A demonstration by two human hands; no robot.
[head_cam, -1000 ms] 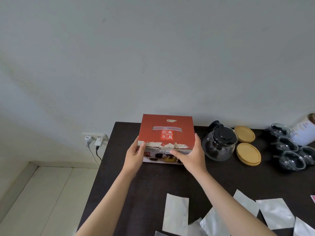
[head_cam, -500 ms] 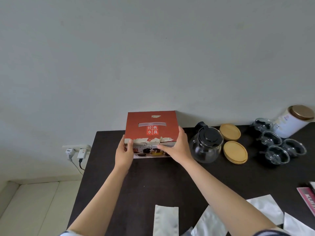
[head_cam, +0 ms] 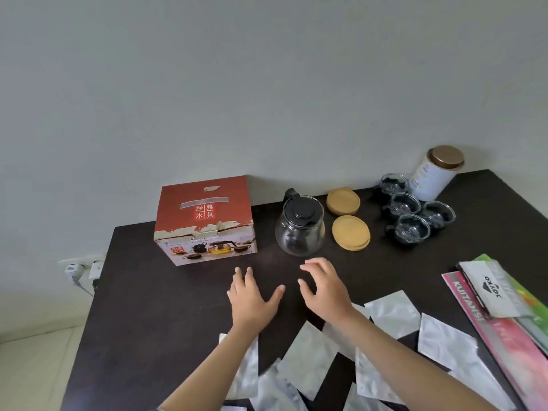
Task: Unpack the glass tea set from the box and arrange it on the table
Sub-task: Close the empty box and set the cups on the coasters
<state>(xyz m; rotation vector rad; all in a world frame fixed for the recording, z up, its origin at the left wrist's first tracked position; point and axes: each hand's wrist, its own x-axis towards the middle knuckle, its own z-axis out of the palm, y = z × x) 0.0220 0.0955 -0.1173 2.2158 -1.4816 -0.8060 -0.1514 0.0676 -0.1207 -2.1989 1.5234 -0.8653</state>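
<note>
1. both hands have let go of the red cardboard box since the earlier frame and drawn back toward the body; the box now stands alone at the back left of the dark table, close to the wall.
2. left hand is spread flat with fingers apart, holding nothing; right hand is loosely curled and also empty, just in front of the glass teapot.
3. by the look of it the set is largely out: the teapot sits just right of the box, two round wooden coasters beside it, four small glass cups clustered further right.
4. for arranging, lift the teapot by its black handle or cradle the round belly with both hands; the glass is smooth and slick, so avoid sliding it against the cups.
5. the box is matte card with torn, peeling edges along its lid; the coasters look pale and flat.
6. crinkled silver foil pouches lie scattered at the near edge; a white canister with a brown lid stands behind the cups.
</note>
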